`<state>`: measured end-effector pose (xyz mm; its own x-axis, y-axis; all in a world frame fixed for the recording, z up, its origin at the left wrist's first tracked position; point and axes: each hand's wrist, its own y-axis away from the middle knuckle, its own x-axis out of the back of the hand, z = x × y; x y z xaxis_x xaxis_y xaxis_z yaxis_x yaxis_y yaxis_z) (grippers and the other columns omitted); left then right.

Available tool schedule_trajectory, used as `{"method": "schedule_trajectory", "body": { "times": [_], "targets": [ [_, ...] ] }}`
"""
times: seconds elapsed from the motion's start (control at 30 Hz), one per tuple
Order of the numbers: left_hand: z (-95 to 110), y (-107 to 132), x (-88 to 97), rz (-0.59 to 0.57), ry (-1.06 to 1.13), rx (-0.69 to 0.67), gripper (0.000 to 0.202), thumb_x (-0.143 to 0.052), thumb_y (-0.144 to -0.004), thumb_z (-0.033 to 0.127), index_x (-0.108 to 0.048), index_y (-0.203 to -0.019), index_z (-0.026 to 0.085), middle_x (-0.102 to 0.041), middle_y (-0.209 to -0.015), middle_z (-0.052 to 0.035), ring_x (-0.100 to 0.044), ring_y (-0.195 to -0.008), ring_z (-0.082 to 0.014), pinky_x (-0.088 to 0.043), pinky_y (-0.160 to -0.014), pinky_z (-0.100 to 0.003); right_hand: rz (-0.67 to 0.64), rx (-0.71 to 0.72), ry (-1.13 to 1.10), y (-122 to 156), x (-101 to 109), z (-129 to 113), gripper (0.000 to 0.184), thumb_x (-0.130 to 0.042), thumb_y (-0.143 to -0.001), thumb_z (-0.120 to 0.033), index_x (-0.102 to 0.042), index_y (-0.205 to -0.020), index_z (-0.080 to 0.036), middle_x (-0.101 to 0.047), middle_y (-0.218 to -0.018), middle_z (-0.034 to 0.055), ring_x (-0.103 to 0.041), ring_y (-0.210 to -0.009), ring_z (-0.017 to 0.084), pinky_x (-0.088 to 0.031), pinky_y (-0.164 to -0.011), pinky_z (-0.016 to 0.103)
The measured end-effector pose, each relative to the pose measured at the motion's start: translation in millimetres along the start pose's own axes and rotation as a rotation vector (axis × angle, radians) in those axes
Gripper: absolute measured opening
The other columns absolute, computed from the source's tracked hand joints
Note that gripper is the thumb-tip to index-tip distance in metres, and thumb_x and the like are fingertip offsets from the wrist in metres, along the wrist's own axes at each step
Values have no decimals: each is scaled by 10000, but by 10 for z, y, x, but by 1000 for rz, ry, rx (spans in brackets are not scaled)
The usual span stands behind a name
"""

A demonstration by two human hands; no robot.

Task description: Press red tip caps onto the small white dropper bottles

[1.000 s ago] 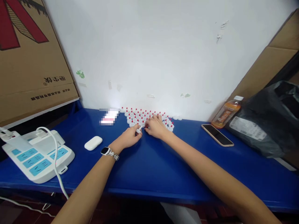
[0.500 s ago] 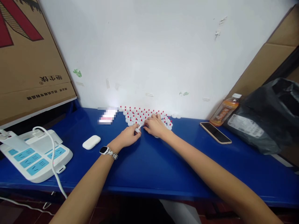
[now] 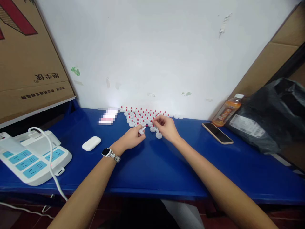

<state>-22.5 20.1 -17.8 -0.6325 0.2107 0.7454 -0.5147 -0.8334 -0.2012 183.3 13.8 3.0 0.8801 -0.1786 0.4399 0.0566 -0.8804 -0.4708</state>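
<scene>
L hand: small white piece pinched at fingertips, just above blue table. R hand: fingertips pinched together at front edge of red-tipped cap cluster by wall; item held can't be told. Step judged: cap pick/pairing. Fine pinch needed, neighbours easily knocked.

table: plain blue
caps: white, red tips
piece: white
earbud case: white
power strip: white, light blue panels
bottle: orange, white cap
bag: black, white label
cardboard box: brown, red shapes, black print
</scene>
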Motion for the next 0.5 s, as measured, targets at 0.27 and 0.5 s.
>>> {"method": "schedule_trajectory", "body": {
  "times": [0.27,0.5],
  "targets": [
    [200,17,-140,-22,56,-89,56,-500,-854,250,-478,-890,213,-550,-718,36,-513,-611,-135,-376,-597,-267,-124,-79,-362,197,-38,11,313,-733,-774,-497,-719,-816,-188,-727,-771,40,-650,-680,159,-494,-637,272],
    [258,30,-142,-12,99,-110,56,-492,-878,253,-470,-889,203,-525,-740,36,-482,-622,-126,-357,-590,-264,-114,-78,-408,236,-58,-70,320,-750,-760,-498,-702,-821,-187,-718,-772,35,-653,-694,153,-517,-669,276]
  ]
}}
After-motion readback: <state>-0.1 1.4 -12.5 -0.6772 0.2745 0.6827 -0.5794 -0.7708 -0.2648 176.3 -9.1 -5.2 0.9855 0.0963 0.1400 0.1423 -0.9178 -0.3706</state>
